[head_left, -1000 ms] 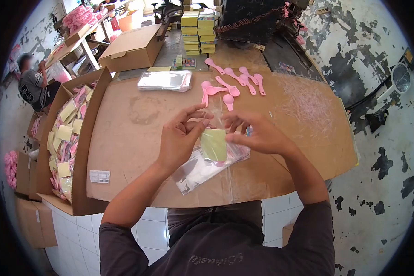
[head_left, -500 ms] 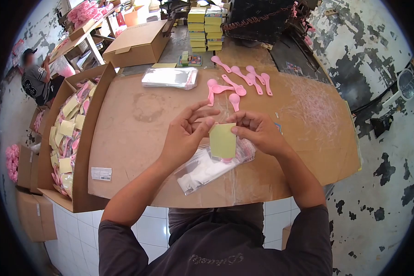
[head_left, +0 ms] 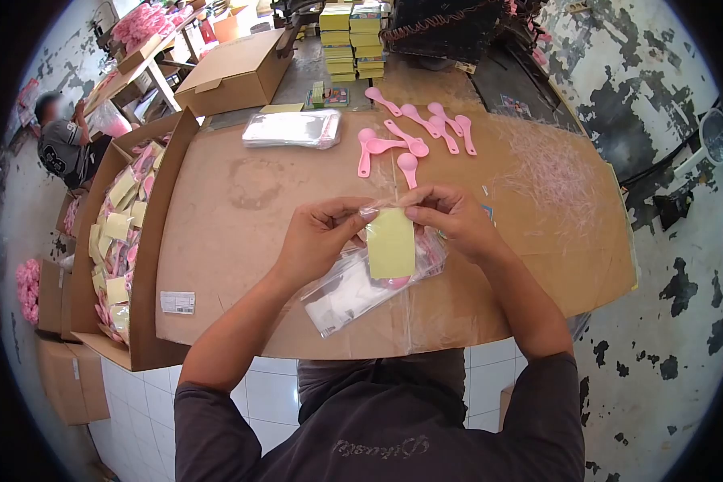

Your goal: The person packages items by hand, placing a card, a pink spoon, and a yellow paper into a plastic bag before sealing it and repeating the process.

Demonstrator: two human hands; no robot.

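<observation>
A pale yellow card [head_left: 391,247] is held upright in front of me, with clear plastic of a bag [head_left: 387,204] around its top edge. My left hand [head_left: 315,243] pinches the plastic at the upper left corner. At the upper right, my right hand [head_left: 456,225] grips the bag between thumb and fingers, beside the card. Part of a pink spoon [head_left: 398,283] shows just under the card. Below both hands lie flat clear plastic bags [head_left: 336,304]. Beyond them, several pink measuring spoons [head_left: 407,170] are scattered on the cardboard-covered table.
An open carton [head_left: 147,321] of bagged spoons and cards stands at left. A stack of clear bags [head_left: 291,128], a closed box [head_left: 233,76] and card stacks [head_left: 353,44] sit farther back. Plastic strips [head_left: 550,181] lie at right. Another person [head_left: 63,145] sits far left.
My left hand's fingers have closed from a spread pose onto the bag's upper left corner. Clear plastic now shows over the card's top. My right hand stays at the card's upper right.
</observation>
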